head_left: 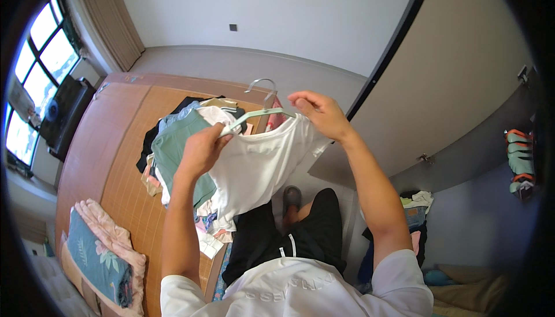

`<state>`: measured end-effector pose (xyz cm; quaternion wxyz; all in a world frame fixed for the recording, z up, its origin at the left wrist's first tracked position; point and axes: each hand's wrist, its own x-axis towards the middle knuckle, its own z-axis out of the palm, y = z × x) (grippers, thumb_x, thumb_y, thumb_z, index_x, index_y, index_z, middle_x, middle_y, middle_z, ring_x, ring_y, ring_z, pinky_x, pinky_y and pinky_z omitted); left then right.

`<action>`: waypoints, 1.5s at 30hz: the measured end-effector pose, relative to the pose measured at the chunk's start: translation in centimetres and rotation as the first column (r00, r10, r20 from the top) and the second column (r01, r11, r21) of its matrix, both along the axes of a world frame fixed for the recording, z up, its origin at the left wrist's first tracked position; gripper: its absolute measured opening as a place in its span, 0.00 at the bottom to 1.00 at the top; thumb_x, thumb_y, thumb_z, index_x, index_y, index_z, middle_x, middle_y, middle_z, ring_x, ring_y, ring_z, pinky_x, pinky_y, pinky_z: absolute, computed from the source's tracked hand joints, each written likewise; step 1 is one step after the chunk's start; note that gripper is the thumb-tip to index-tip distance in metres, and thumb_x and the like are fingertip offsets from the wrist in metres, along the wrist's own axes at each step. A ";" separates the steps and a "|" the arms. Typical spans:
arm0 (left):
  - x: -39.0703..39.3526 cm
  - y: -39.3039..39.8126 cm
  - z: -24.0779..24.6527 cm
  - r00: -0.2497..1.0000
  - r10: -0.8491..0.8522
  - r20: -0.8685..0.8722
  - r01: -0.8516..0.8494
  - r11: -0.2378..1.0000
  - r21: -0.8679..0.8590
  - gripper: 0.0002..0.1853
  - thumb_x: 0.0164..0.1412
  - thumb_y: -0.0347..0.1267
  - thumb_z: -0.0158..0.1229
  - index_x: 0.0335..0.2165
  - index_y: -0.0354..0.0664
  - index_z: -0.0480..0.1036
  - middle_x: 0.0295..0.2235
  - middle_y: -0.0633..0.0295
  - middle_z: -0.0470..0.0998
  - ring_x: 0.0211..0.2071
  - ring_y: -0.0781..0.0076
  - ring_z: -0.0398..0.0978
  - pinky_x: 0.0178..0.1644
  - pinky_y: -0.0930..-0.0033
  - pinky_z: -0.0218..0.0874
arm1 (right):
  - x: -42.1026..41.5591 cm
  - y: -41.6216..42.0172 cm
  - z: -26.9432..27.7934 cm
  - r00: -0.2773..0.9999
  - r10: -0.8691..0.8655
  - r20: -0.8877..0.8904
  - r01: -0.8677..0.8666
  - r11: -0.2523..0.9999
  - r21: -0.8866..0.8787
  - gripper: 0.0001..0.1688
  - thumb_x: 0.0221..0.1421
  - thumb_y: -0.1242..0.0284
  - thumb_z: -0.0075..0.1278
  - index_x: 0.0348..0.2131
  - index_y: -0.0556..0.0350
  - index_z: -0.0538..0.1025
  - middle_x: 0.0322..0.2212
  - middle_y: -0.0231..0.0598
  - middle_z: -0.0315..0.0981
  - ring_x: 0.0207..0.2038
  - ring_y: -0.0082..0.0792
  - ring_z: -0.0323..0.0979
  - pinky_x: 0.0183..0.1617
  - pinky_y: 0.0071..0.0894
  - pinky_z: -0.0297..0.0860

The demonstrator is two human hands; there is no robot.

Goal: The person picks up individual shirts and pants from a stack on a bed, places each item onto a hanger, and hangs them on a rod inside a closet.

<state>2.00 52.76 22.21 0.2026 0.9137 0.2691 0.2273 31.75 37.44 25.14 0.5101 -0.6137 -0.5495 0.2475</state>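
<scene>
A white short-sleeved T-shirt (260, 167) hangs on a pale green clothes hanger (260, 113) with a metal hook (262, 82). My left hand (204, 148) pinches the shirt's shoulder against the left arm of the hanger. Over the other shoulder is my right hand (323, 115), its fingers loosely bent and pointing toward the hook; nothing shows between them. The hanger's right end is inside the neckline, covered by cloth. Behind the shirt, a green garment (177, 137) lies on a pile of mixed clothes.
The pile rests on a bed with a woven mat (130, 143). A folded blue floral quilt (97, 252) lies at lower left. At right stands an open wardrobe door (438, 78); several hangers (519, 161) hang beyond it. More clothes (414, 217) are stacked low in the wardrobe.
</scene>
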 end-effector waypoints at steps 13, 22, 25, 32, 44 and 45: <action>12.4 -4.4 4.6 0.927 -0.370 0.058 0.372 0.928 -0.018 0.14 0.68 0.40 0.59 0.35 0.40 0.69 0.25 0.49 0.75 0.30 0.40 0.74 0.32 0.47 0.62 | 5.4 -14.3 1.2 0.979 -0.098 0.176 0.139 0.963 -0.233 0.20 0.63 0.65 0.59 0.52 0.53 0.80 0.38 0.35 0.84 0.39 0.27 0.77 0.48 0.30 0.72; 23.4 -13.7 6.3 0.668 -0.705 0.237 0.738 0.670 -0.085 0.14 0.64 0.37 0.64 0.43 0.40 0.79 0.31 0.49 0.80 0.30 0.47 0.78 0.35 0.57 0.69 | 6.0 -26.8 3.1 0.864 -0.346 0.366 0.428 0.887 -0.173 0.15 0.56 0.66 0.65 0.42 0.54 0.84 0.33 0.37 0.80 0.35 0.32 0.74 0.41 0.31 0.70; 26.4 -17.4 5.9 0.558 -0.802 0.215 0.827 0.560 -0.056 0.13 0.64 0.36 0.64 0.43 0.39 0.79 0.32 0.49 0.81 0.30 0.48 0.78 0.35 0.57 0.69 | 5.7 -30.6 3.2 0.814 -0.405 0.417 0.487 0.867 -0.110 0.16 0.56 0.65 0.65 0.42 0.54 0.84 0.32 0.36 0.79 0.35 0.33 0.74 0.40 0.31 0.70; 30.3 -25.7 5.4 0.394 -0.881 0.263 0.917 0.357 -0.177 0.14 0.65 0.34 0.63 0.45 0.36 0.78 0.31 0.50 0.80 0.27 0.60 0.74 0.35 0.63 0.68 | 3.8 -36.5 4.6 0.637 -0.619 0.460 0.683 0.729 0.035 0.14 0.56 0.66 0.65 0.41 0.52 0.84 0.29 0.35 0.78 0.35 0.32 0.73 0.39 0.33 0.68; 35.0 -36.8 6.9 0.068 -0.975 0.210 0.990 0.041 -0.133 0.17 0.62 0.34 0.66 0.47 0.37 0.76 0.32 0.52 0.81 0.30 0.59 0.78 0.38 0.60 0.69 | 1.0 -46.0 7.8 0.508 -0.650 0.565 0.836 0.529 -0.143 0.17 0.56 0.64 0.65 0.41 0.56 0.83 0.28 0.38 0.80 0.31 0.29 0.74 0.38 0.31 0.70; 35.2 -38.2 7.5 0.059 -0.978 0.199 0.987 0.027 -0.160 0.19 0.62 0.34 0.66 0.48 0.37 0.74 0.32 0.50 0.82 0.32 0.55 0.79 0.39 0.59 0.69 | 0.8 -46.7 8.2 0.539 -0.681 0.495 0.834 0.513 -0.202 0.18 0.56 0.63 0.66 0.41 0.57 0.83 0.27 0.38 0.80 0.29 0.29 0.74 0.36 0.31 0.70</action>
